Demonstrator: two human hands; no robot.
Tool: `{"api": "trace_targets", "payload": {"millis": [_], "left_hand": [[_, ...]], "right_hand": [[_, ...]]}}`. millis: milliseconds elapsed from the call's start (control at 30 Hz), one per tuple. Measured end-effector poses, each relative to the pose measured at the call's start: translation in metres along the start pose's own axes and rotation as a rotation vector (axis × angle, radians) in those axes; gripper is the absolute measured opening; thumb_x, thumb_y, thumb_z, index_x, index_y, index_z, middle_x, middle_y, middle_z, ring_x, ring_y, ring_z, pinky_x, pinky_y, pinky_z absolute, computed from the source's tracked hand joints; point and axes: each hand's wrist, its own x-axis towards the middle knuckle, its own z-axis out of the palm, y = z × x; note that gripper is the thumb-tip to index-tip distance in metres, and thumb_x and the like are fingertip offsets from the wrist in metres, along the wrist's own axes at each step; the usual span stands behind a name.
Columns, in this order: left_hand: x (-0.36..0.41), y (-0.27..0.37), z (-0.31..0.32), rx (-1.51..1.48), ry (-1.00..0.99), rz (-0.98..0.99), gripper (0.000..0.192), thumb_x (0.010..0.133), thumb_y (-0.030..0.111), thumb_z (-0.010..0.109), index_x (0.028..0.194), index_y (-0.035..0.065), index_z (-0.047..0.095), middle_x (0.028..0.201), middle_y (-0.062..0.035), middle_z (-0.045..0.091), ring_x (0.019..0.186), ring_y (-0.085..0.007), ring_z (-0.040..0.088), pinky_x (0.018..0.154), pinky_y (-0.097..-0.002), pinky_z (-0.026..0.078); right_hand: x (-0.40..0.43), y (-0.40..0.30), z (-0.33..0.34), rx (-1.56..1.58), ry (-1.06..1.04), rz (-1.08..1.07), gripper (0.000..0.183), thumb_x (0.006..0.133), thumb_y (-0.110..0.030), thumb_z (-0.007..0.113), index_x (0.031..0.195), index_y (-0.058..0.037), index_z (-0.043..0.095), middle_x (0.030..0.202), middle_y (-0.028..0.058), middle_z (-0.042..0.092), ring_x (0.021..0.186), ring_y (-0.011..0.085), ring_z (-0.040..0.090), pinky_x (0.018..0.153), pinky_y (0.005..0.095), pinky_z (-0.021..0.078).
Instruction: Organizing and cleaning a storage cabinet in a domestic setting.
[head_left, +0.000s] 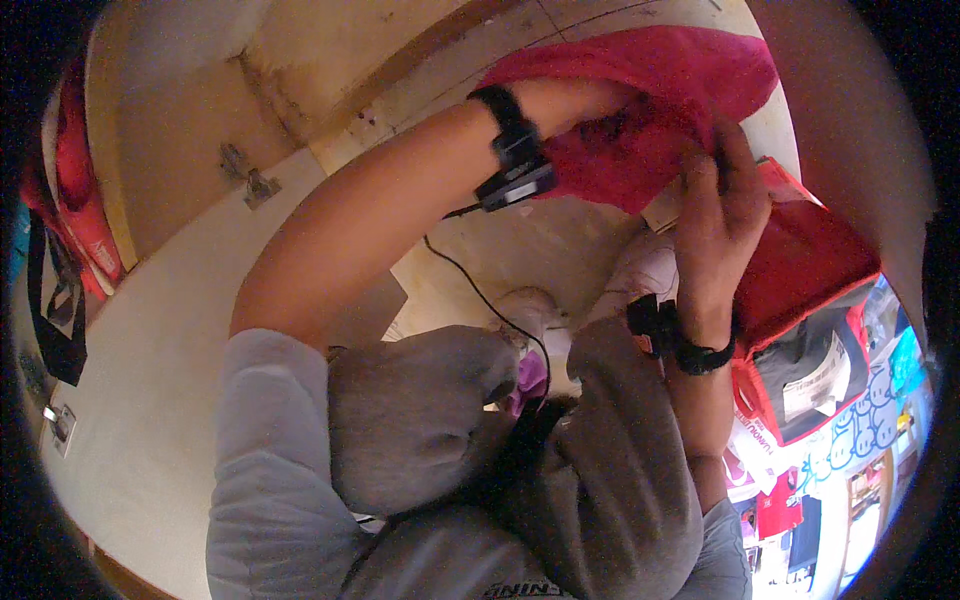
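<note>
A crumpled red cloth (637, 67) spreads across the upper right, in front of the person. My left hand (600, 101) reaches into its folds from the left, and its fingers are hidden there. At the cloth's right side, my right hand (716, 214) pinches a fold between thumb and fingers. Both wrists wear black straps with small devices; a thin black cable (480, 289) hangs from the left one and runs down between the knees.
A red and black bag (802, 277) with a white label stands right of my right hand. At left is a pale panel (172, 315) with metal latches (261, 187). Red bags (86, 217) lie at the far left. The person's bent knees in grey trousers (420, 405) are below.
</note>
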Motion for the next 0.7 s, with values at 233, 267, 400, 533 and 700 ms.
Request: {"api": "trace_targets", "payload": {"millis": [233,267,400,533,700], "left_hand": [[-0.026,0.036,-0.058,0.658,0.214,0.663,0.030,0.104,0.022,0.051,0.125,0.0048,0.064,0.106,-0.0059,0.071,0.094,-0.0195,0.067,0.084,-0.0317,0.053],[-0.038,0.038,-0.062,0.681,0.226,0.701,0.031,0.104,0.021,0.051,0.128,0.0052,0.063,0.109,-0.0055,0.072,0.096,-0.0195,0.067,0.086,-0.0314,0.054],[-0.099,0.040,-0.075,0.748,0.329,0.515,0.027,0.101,0.028,0.058,0.102,0.0031,0.069,0.080,-0.0071,0.069,0.072,-0.0171,0.064,0.070,-0.0322,0.052],[-0.124,-0.028,-0.067,0.510,0.530,-0.273,0.046,0.090,0.036,0.071,0.120,0.0031,0.061,0.101,-0.0088,0.070,0.085,-0.0157,0.064,0.073,-0.0307,0.052],[-0.101,-0.075,-0.041,0.442,0.396,-0.135,0.055,0.085,0.040,0.073,0.122,0.0016,0.059,0.104,-0.0134,0.069,0.092,-0.0266,0.067,0.073,-0.0402,0.053]], "right_hand": [[0.002,0.000,0.003,-0.371,0.294,-0.344,0.041,0.084,0.003,0.061,0.124,-0.0015,0.064,0.104,0.0043,0.064,0.083,0.0120,0.057,0.074,0.0271,0.0477],[0.000,-0.004,0.005,-0.434,0.278,-0.506,0.041,0.079,0.003,0.064,0.120,-0.0031,0.064,0.106,0.0066,0.064,0.088,0.0171,0.059,0.077,0.0309,0.0487],[-0.016,-0.009,0.026,-0.518,-0.289,-0.693,0.040,0.069,-0.004,0.071,0.109,-0.0077,0.065,0.115,0.0102,0.062,0.108,0.0310,0.058,0.094,0.0424,0.0466],[-0.015,0.019,0.058,-1.032,-0.274,-0.510,0.033,0.076,-0.013,0.066,0.110,-0.0113,0.066,0.120,0.0068,0.061,0.121,0.0304,0.052,0.107,0.0485,0.0379],[-0.006,0.055,0.066,-1.047,-0.243,-0.532,0.032,0.080,-0.016,0.062,0.111,-0.0140,0.068,0.122,0.0066,0.060,0.125,0.0299,0.049,0.110,0.0546,0.0319]]}}
